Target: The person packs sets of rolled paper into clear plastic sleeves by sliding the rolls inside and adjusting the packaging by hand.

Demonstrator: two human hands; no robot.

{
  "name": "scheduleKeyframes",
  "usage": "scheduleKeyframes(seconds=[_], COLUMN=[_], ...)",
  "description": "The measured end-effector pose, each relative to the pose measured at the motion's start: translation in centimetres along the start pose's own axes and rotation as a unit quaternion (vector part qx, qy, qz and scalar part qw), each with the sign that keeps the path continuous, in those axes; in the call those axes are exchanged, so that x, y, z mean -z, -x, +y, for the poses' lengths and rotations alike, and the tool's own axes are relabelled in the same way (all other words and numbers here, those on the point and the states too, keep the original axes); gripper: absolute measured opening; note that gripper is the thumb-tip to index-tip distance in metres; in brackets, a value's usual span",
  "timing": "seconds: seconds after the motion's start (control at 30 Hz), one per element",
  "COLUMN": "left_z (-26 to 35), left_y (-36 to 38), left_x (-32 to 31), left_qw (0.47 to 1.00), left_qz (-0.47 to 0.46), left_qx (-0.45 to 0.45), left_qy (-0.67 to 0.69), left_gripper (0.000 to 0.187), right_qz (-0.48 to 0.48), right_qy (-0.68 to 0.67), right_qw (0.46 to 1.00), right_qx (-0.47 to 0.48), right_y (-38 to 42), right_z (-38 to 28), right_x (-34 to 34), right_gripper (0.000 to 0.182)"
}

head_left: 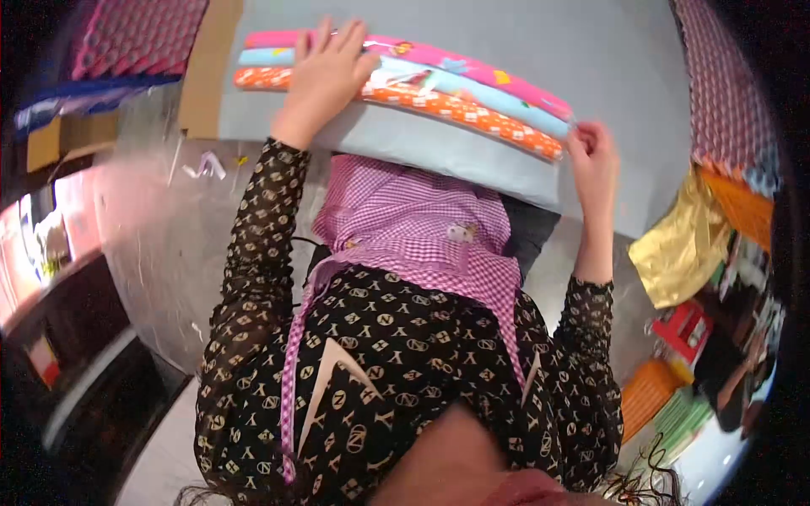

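Observation:
Three long patterned rolls lie side by side on the grey table (pixel 624 51): a pink roll (pixel 472 63), a light blue roll (pixel 498 95) and an orange roll with white spots (pixel 472 110). Glints over them look like clear plastic wrap. My left hand (pixel 332 74) rests flat across the rolls left of their middle, fingers spread. At their right end is my right hand (pixel 595 156), its thumb and fingers closed in a pinch by the corner. What that pinch holds, if anything, is too small to make out.
Cardboard (pixel 205 76) borders the table's left side. Honeycomb-patterned pink material (pixel 139 38) is at the upper left, with more (pixel 730 84) at the right. Gold sheeting (pixel 683 244) and an orange crate (pixel 650 392) are at the lower right. Scraps (pixel 207 166) lie at left.

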State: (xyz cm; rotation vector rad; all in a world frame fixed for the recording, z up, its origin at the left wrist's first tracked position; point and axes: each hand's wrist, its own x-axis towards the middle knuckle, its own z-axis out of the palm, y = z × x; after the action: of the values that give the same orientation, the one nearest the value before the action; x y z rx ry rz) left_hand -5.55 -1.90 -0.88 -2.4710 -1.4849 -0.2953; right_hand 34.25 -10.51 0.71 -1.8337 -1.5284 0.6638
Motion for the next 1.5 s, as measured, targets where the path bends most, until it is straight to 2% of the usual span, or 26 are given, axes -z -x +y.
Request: scheduleKeyframes(seconds=[0.17,0.53,0.63,0.73,0.77,0.87,0.97,1.07,1.17,1.4,1.5], left_z=[-0.2,-0.3,-0.2,0.0,0.0,-0.1,0.1,-0.1,0.0,0.0,-0.1], left_y=[0.0,0.0,0.0,-0.1,-0.1,0.0,-0.1,0.0,-0.1,-0.1,-0.1], left_x=[-0.2,-0.1,0.0,0.6,0.5,0.4,0.3,-0.1,-0.2,-0.2,0.0], left_qw=[0.999,0.999,0.999,0.999,0.999,0.999,0.999,0.999,0.999,0.999,0.999], left_qz=[-0.004,-0.001,0.005,-0.002,0.006,0.007,0.006,0.012,0.004,0.004,-0.003], left_qx=[0.041,0.019,0.018,0.02,0.017,0.017,0.022,0.019,0.022,0.023,0.026], left_qy=[0.033,0.026,0.032,0.034,0.031,0.03,0.028,0.038,0.026,0.025,0.033], left_gripper=[0.054,0.049,0.047,0.045,0.046,0.046,0.047,0.048,0.049,0.048,0.049], right_qz=[0.019,-0.012,-0.029,-0.015,-0.03,-0.022,-0.022,0.004,0.014,0.028,0.004], right_qy=[-0.049,-0.089,-0.038,-0.062,-0.068,-0.119,-0.137,-0.142,-0.075,-0.079,-0.089], right_qw=[0.998,0.994,0.998,0.998,0.996,0.99,0.984,0.988,0.995,0.995,0.995], right_qx=[-0.032,-0.066,-0.048,-0.029,-0.057,-0.077,-0.108,-0.057,-0.062,-0.048,-0.051], right_y=[-0.8,-1.2,-1.7,-2.3,-2.1,-1.9,-1.4,-1.2,-1.0,-0.8,-0.8], right_z=[-0.6,-0.5,-1.7,-1.1,-1.2,-0.4,-2.3,-0.7,-1.8,-2.0,-1.2], right_x=[-0.4,-0.8,0.2,-0.2,-0.2,-0.7,-0.4,-1.3,-1.6,-1.8,-1.1], right_gripper=[0.028,0.026,0.027,0.031,0.036,0.038,0.038,0.037,0.036,0.032,0.031])
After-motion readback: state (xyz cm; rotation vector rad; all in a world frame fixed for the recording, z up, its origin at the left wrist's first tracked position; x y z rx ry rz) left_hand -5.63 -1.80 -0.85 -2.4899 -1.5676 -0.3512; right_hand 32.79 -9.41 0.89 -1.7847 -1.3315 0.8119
